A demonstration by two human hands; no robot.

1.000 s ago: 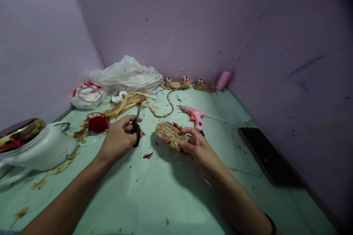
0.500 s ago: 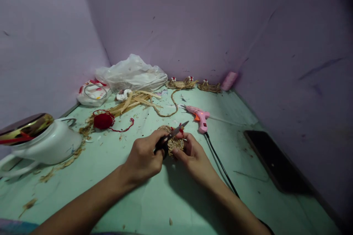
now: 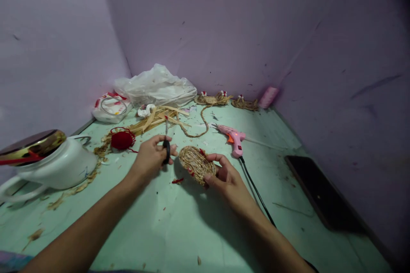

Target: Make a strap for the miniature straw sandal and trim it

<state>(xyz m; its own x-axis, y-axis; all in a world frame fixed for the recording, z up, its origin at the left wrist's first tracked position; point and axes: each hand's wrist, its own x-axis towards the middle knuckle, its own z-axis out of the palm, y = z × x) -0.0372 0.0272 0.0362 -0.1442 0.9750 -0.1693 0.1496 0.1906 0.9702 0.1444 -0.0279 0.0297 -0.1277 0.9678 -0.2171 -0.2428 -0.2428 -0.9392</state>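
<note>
My left hand (image 3: 151, 156) grips black-handled scissors (image 3: 166, 152), their blades pointing away from me with a speck of red at the tip. To its right, my right hand (image 3: 226, 177) pinches the edge of an oval coil of braided straw (image 3: 195, 163) shaped like a small sole. Bits of red yarn show on the coil's upper edge and lower left side. A red yarn scrap (image 3: 177, 181) lies on the table just below the coil. The scissors and the coil are apart.
Beyond my right hand lies a pink glue gun (image 3: 233, 137) with its black cord, left of a dark phone (image 3: 320, 192). A red yarn ball (image 3: 122, 140), straw strips (image 3: 153, 120), plastic bag (image 3: 156, 87) and white pot (image 3: 64, 166) stand leftward. Finished-looking straw soles (image 3: 211, 100) sit by the wall.
My left hand has drawn the scissors away from the straw coil, to the left. The coil now shows fully in my right hand, and a red scrap is visible on the table.
</note>
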